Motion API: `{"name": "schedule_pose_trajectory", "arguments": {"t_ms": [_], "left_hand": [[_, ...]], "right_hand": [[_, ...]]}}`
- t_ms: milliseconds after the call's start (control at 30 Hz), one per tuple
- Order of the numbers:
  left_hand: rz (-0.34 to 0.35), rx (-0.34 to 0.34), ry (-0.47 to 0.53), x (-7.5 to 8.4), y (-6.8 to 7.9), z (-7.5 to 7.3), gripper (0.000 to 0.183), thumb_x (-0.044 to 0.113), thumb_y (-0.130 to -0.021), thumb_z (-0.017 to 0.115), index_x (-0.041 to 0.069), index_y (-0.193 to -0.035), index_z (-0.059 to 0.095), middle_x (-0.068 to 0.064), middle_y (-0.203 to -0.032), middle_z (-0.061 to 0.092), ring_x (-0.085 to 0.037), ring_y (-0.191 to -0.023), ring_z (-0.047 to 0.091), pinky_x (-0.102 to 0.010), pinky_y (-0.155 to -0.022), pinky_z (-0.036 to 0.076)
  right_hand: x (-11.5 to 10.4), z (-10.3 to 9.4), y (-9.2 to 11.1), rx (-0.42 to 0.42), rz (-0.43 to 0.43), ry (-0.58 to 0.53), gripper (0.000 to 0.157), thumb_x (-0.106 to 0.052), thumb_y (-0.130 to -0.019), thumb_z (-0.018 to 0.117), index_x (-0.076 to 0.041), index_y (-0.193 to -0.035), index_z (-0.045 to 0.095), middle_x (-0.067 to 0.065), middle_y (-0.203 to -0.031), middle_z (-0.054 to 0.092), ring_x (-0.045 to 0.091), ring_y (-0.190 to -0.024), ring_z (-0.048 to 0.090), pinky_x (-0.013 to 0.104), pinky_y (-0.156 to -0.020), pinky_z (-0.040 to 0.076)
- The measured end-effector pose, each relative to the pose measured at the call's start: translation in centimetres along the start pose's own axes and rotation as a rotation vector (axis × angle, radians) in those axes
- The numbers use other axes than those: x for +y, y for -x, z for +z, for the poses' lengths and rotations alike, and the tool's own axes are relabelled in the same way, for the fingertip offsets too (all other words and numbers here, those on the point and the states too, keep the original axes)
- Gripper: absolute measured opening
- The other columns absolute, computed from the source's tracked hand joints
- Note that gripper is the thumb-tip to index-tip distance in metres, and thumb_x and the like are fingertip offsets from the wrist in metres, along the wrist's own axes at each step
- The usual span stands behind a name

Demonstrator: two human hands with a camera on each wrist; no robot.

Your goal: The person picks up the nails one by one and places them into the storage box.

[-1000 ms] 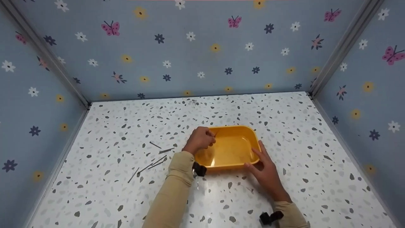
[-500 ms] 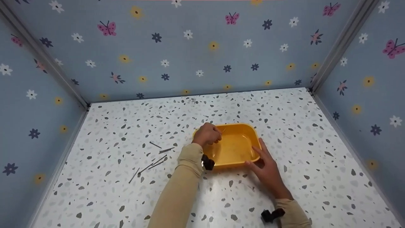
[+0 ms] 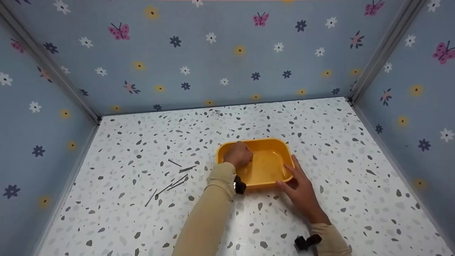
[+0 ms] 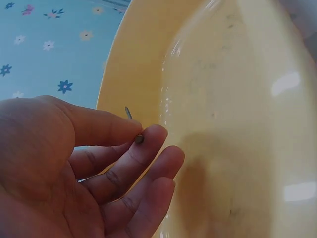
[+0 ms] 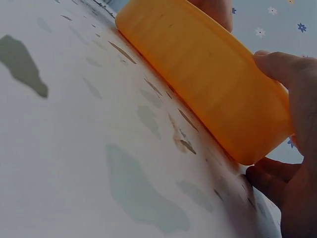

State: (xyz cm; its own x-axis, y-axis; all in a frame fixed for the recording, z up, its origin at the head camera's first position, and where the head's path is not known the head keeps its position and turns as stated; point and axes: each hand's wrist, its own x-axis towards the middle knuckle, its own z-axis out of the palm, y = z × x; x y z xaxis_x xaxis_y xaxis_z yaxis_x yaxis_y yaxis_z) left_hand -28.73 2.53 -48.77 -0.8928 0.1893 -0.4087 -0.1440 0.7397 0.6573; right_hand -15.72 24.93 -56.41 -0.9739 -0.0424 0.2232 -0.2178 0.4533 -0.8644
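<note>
A yellow plastic tray [image 3: 270, 182] stands on the speckled table. My left hand [image 3: 239, 154] is inside its left part, and in the left wrist view the thumb and index finger pinch a nail [image 4: 139, 139] with its round head towards the camera. The other fingers are loosely bent below. My right hand [image 3: 301, 190] holds the tray at its near right corner, one finger over the rim and others along the outside; in the right wrist view the thumb lies at the rim. The visible tray floor shows no nails.
Several loose nails [image 3: 174, 163] lie on the table left of the tray, near the left forearm. Blue flowered panels [image 3: 227, 53] close off the back and both sides. Black camera mounts [image 3: 308, 242] sit on both wrists.
My left hand has moved right and lower into the tray with the nail. The right hand stays at the tray's corner, and the loose nails lie as before.
</note>
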Motion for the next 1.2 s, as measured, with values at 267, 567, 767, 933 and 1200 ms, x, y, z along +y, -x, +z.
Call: {"name": "schedule_pose_trajectory", "arguments": {"t_ms": [267, 567, 767, 933, 1200], "left_hand": [[0.036, 0.010, -0.074, 1.4, 0.1, 2.0, 0.032, 0.012, -0.091, 0.056, 0.017, -0.060, 0.050, 0.000, -0.061, 0.050, -0.017, -0.060, 0.051, -0.031, -0.056, 0.039], [0.051, -0.008, -0.060, 2.4, 0.4, 2.8, 0.030, 0.014, -0.095, 0.054, 0.015, -0.065, 0.055, -0.001, -0.064, 0.053, -0.018, -0.062, 0.054, -0.031, -0.060, 0.042], [0.074, -0.030, -0.037, 2.7, 0.0, 3.1, 0.031, 0.015, -0.093, 0.058, 0.016, -0.063, 0.055, 0.000, -0.061, 0.053, -0.017, -0.059, 0.051, -0.030, -0.057, 0.038], [0.056, -0.040, 0.020, 2.9, 0.0, 3.2, 0.027, 0.014, -0.091, 0.061, 0.015, -0.064, 0.059, 0.000, -0.062, 0.054, -0.017, -0.059, 0.051, -0.029, -0.055, 0.038], [0.050, -0.055, -0.011, 2.9, 0.4, 3.4, 0.025, 0.018, -0.092, 0.061, 0.017, -0.067, 0.057, 0.000, -0.062, 0.053, -0.016, -0.058, 0.051, -0.030, -0.056, 0.038]], "right_hand": [[0.1, -0.2, 0.0, -0.014, 0.015, 0.026, 0.067, -0.039, -0.094, 0.071, -0.009, -0.149, 0.047, -0.005, -0.167, 0.009, 0.022, -0.150, 0.021, 0.015, -0.109, 0.026], [-0.2, -0.3, 0.1, -0.013, 0.032, 0.039, 0.064, -0.036, -0.094, 0.071, -0.011, -0.149, 0.047, -0.007, -0.167, 0.010, 0.018, -0.151, 0.017, 0.021, -0.114, 0.021], [-2.6, -0.4, 0.2, -0.012, 0.033, -0.011, 0.061, -0.022, -0.096, 0.070, -0.004, -0.148, 0.046, 0.005, -0.167, 0.011, 0.027, -0.148, 0.028, 0.029, -0.108, 0.034], [-3.7, -0.6, 0.4, -0.011, 0.032, -0.028, 0.059, -0.016, -0.096, 0.070, -0.001, -0.147, 0.046, 0.011, -0.166, 0.011, 0.030, -0.146, 0.030, 0.035, -0.106, 0.037], [-3.1, -0.5, 0.3, -0.015, 0.045, 0.014, 0.059, -0.021, -0.096, 0.070, -0.003, -0.147, 0.047, 0.009, -0.167, 0.012, 0.025, -0.150, 0.022, 0.017, -0.108, 0.029]]}}
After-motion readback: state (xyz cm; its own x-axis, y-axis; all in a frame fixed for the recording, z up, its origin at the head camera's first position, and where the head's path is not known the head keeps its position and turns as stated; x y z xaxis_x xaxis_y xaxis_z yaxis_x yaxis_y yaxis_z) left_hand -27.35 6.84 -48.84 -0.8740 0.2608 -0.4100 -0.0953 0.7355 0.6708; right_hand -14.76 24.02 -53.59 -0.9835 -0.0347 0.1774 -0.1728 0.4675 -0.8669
